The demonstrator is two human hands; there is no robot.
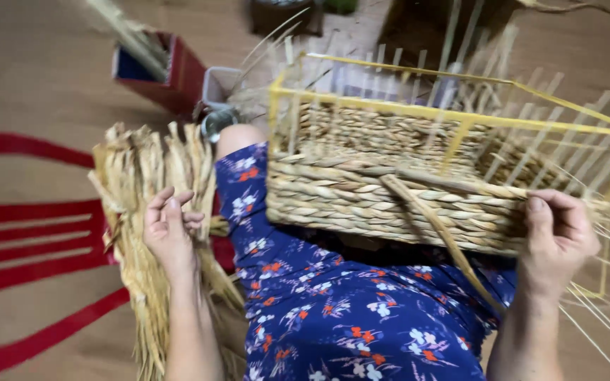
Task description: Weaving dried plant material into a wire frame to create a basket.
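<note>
Left hand (169, 229) on dry straw bundle (146, 190), right hand (558, 236) apparently gripping coarse woven basket (390, 201)

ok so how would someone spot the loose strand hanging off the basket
Find the half-woven basket in its yellow wire frame on the flowered lap. A single flat straw strand slants down its front wall, left of the right hand. Unlike the horizontal woven rows, it lies diagonal and loose.
</note>
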